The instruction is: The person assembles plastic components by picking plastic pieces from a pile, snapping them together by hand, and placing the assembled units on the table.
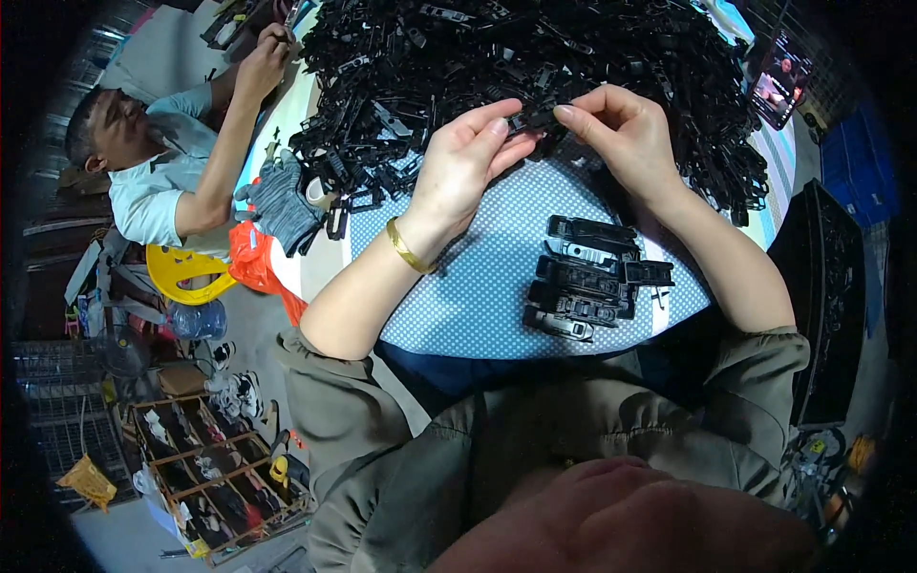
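Observation:
Both of my hands meet at the near edge of a large heap of small black plastic and metal parts. A small black part is pinched between them. My left hand, with a gold bangle at its wrist, grips one end with thumb and fingers. The thumb and forefinger of my right hand close on the other end. The part's exact kind is too small and dark to tell. Nearer to me, several long black pieces with silvery metal bits lie side by side in a row on the blue patterned tablecloth.
Left of the heap lie a grey knitted glove, a roll of tape and an orange-red plastic bag. A co-worker sits at the table's left side. A lit screen stands at the right, near blue crates.

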The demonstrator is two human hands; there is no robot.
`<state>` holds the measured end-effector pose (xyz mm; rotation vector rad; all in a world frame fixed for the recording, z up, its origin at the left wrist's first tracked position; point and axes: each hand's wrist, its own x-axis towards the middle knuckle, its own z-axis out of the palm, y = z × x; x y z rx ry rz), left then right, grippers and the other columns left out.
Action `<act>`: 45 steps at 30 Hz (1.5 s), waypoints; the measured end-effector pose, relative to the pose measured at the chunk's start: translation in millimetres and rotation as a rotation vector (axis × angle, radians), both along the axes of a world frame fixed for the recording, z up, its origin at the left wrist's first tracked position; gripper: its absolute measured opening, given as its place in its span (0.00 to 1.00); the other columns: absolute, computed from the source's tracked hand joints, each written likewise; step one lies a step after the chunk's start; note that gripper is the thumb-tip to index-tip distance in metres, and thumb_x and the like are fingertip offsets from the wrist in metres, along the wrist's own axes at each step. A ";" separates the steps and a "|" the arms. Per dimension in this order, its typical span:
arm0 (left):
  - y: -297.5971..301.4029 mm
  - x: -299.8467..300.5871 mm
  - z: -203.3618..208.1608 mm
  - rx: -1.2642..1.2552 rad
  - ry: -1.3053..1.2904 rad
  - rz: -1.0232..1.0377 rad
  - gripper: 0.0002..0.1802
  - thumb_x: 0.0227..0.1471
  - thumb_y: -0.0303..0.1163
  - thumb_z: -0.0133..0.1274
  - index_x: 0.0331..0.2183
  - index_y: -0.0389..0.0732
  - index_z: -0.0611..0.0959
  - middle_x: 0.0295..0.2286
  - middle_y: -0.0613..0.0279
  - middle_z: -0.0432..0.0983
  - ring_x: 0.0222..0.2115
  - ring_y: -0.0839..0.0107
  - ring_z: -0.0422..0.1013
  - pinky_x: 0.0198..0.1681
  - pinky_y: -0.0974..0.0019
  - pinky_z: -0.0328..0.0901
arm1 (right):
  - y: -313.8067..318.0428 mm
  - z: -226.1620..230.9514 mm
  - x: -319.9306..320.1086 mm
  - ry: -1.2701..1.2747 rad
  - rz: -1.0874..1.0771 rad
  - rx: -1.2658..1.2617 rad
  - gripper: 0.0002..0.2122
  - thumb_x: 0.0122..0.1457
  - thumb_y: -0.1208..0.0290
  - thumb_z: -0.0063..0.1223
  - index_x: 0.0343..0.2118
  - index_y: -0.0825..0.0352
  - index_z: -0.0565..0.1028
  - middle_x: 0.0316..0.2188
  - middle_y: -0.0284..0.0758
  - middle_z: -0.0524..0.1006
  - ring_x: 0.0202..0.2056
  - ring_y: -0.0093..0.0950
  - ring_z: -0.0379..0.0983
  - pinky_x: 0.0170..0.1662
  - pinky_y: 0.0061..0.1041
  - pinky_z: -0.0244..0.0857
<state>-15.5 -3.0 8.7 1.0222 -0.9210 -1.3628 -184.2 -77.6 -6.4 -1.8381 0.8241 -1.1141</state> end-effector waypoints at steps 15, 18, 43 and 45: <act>4.5 -7.0 -4.3 -0.094 -0.373 -0.059 0.24 0.53 0.25 0.41 0.51 0.31 0.58 0.31 0.49 0.73 0.30 0.69 0.73 0.35 0.73 0.70 | 9.3 7.4 -0.5 0.466 -0.078 -0.427 0.17 0.45 0.55 0.55 0.14 0.67 0.73 0.11 0.37 0.71 0.14 0.29 0.69 0.19 0.25 0.63; 6.7 -0.4 -4.0 -0.072 -0.272 -0.146 0.24 0.54 0.26 0.40 0.52 0.32 0.57 0.29 0.47 0.73 0.28 0.67 0.73 0.34 0.73 0.70 | 2.8 26.1 -5.4 0.621 -0.010 -0.336 0.18 0.45 0.56 0.57 0.14 0.68 0.71 0.10 0.35 0.69 0.13 0.21 0.65 0.17 0.21 0.57; 4.2 -2.8 -17.8 0.069 0.008 -0.230 0.22 0.55 0.29 0.38 0.49 0.26 0.59 0.35 0.45 0.68 0.32 0.65 0.73 0.35 0.72 0.70 | -85.2 7.7 -3.6 0.658 -0.252 -0.607 0.09 0.43 0.70 0.55 0.28 0.64 0.73 0.22 0.36 0.72 0.27 0.35 0.71 0.30 0.31 0.65; 4.3 -4.5 -20.8 0.063 0.017 -0.230 0.22 0.55 0.29 0.38 0.49 0.26 0.59 0.35 0.46 0.68 0.32 0.65 0.73 0.35 0.72 0.70 | -86.0 4.3 -4.4 0.609 -0.195 -0.519 0.09 0.44 0.69 0.54 0.29 0.64 0.73 0.23 0.36 0.72 0.29 0.34 0.71 0.31 0.31 0.65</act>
